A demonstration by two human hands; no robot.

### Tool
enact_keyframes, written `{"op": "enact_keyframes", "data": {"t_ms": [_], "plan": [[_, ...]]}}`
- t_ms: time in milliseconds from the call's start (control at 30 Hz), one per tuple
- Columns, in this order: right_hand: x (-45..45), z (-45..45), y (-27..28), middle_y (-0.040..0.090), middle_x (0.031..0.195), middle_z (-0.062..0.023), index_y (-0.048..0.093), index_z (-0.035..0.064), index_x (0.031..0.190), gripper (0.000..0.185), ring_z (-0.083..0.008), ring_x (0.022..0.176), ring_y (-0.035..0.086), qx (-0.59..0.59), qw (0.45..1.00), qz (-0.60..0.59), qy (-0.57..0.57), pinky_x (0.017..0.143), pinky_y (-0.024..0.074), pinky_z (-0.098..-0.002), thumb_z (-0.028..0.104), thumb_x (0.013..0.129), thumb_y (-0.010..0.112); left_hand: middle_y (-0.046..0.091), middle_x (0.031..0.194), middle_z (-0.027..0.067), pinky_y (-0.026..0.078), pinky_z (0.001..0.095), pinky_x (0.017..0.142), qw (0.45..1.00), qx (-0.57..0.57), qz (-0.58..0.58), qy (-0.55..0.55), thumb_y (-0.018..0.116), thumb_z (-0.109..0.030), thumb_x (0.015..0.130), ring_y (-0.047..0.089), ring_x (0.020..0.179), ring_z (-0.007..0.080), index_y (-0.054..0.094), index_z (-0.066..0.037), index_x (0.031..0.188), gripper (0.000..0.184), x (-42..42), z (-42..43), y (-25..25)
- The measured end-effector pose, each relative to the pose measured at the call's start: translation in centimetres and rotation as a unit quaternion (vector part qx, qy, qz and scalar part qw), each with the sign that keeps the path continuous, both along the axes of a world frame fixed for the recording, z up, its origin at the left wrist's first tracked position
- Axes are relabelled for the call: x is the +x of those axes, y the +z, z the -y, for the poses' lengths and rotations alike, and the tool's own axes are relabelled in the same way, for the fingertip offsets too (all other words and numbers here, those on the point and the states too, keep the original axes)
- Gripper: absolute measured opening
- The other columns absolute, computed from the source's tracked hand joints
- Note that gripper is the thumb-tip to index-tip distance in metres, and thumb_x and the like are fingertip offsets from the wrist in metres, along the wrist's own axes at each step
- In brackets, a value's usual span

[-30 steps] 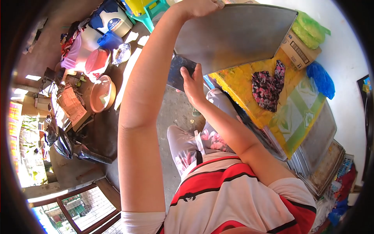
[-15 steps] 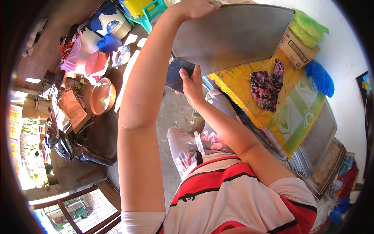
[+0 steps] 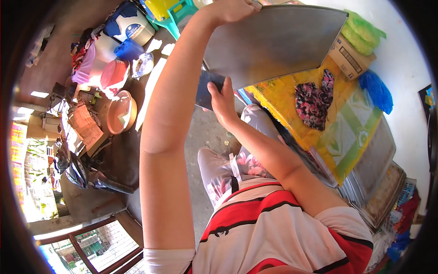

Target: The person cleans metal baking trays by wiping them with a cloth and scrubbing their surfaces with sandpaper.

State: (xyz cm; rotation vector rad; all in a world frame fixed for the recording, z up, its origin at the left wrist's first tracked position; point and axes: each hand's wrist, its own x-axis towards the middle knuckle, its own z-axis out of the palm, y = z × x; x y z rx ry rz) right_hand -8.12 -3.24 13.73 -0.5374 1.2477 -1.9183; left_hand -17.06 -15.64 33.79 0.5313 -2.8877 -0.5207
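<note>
Metal tray [image 3: 273, 43] stands tilted over yellow cover [image 3: 280, 98] — left hand [image 3: 230, 10] curled over its top edge, right hand [image 3: 222, 102] gripping a dark flat panel [image 3: 204, 93] near its lower corner — firm top support should steady the tray.

Left hand [image 3: 233, 11] partly beyond top edge

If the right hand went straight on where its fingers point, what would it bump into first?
Probably the tray, which shows just past the dark sheet that the right hand holds. I can't tell how deep the gap is, or whether there is one.
</note>
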Motion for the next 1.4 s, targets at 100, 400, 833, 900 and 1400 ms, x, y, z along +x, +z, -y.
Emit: {"op": "enact_keyframes", "data": {"t_ms": [100,400,833,900,1400], "plan": [[0.4,0.2,-2.6,0.06,0.09,-0.0158,0.039,0.0012,0.109,0.031,-0.0261,0.078,0.063,-0.013,0.998,-0.048,-0.044,0.067,0.0515,-0.0368,0.021,0.095,0.058,0.065,0.11,0.0297,0.046,0.0444,0.089,0.998,-0.011,-0.008,-0.067,0.045,-0.038,0.097,0.063,0.101,0.041,0.063,0.007,0.11,0.051,-0.1,0.7,-0.2],[-0.4,-0.7,-4.7,0.058,0.09,-0.0116,0.037,0.0036,0.11,0.027,-0.0209,0.065,0.064,-0.004,0.999,0.045,-0.01,0.038,0.0498,-0.0352,0.016,0.095,0.057,0.063,0.115,0.0305,0.046,0.0436,0.094,0.999,-0.011,0.009,0.034,0.046,-0.04,0.097,0.061,0.109,0.0415,0.063,0.008,0.112,0.053,-0.1,0.3,-0.3],[-1.6,-1.6,-11.3,0.056,0.106,-0.0081,0.039,0.0096,0.124,0.037,-0.0198,0.086,0.063,0.18,0.973,0.132,0.062,0.051,0.0584,-0.0423,0.021,0.095,0.06,0.064,0.115,0.0293,0.046,0.0431,0.094,0.999,-0.038,-0.001,0.036,0.048,-0.042,0.096,0.061,0.108,0.0413,0.061,0.009,0.115,0.055,0.0,0.3,-0.4],[-2.6,-3.2,-12.9,0.055,0.11,-0.0097,0.041,0.0085,0.123,0.038,-0.0222,0.093,0.061,0.273,0.943,0.163,0.093,0.056,0.0591,-0.0464,0.021,0.093,0.061,0.063,0.116,0.0288,0.046,0.0429,0.095,0.999,-0.013,0.0,0.048,0.048,-0.042,0.096,0.06,0.11,0.0406,0.061,0.008,0.116,0.056,0.4,-0.4,0.2],[-27.4,-19.8,-7.4,0.061,0.103,-0.0113,0.048,0.0046,0.119,0.032,-0.0225,0.081,0.064,0.107,0.913,0.055,-0.389,0.056,0.0539,-0.0338,0.02,0.095,0.06,0.068,0.107,0.017,0.048,0.0431,0.088,0.981,-0.138,-0.088,0.105,0.04,-0.05,0.097,0.062,0.104,0.0376,0.066,-0.01,0.113,0.05,0.5,-1.0,-2.1]]}}
